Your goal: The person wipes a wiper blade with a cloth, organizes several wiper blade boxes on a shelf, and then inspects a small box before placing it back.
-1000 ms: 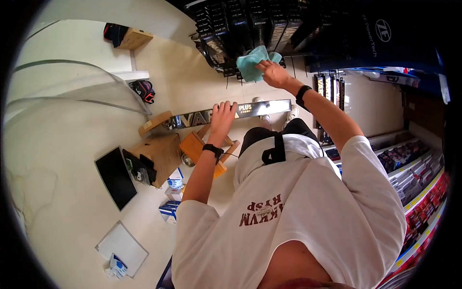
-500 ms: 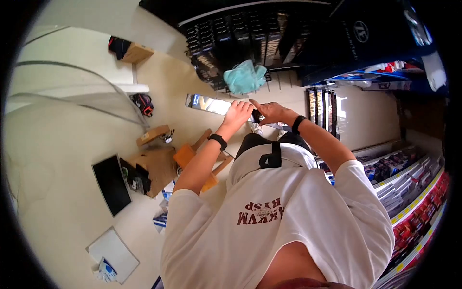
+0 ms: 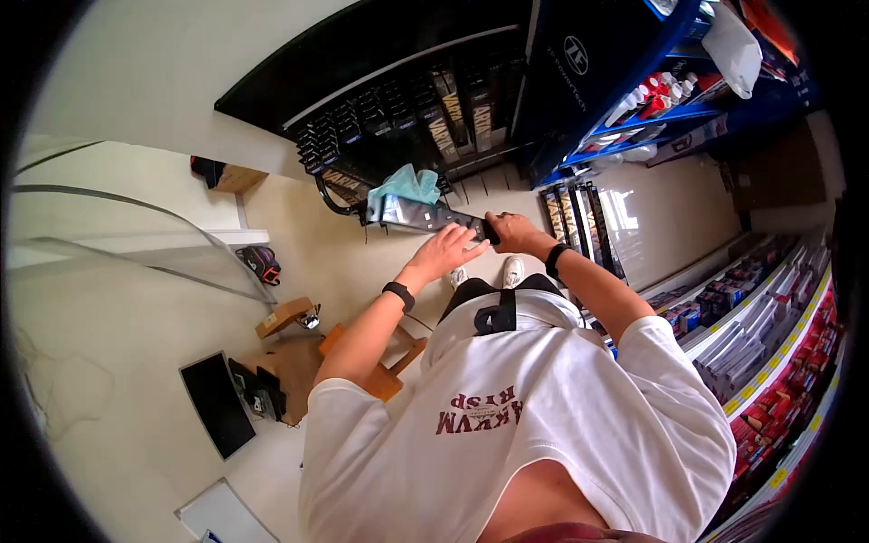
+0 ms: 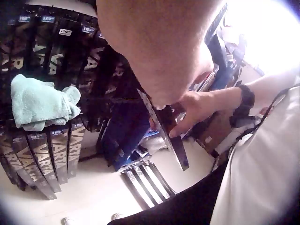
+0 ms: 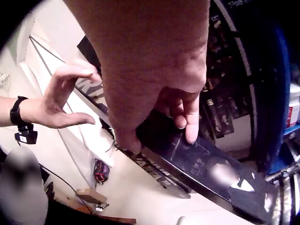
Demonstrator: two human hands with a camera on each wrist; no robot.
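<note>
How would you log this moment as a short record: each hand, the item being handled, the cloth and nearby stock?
left hand: open, thumb apart from the fingers; contact with the box unclear
right hand: grips the long box
long box: dark, glossy, held in front of the body
cloth: pale teal, crumpled, at the rack of VARTA boxes
nearby stock: more long boxes lying side by side on the floor
wrists: black band on each
</note>
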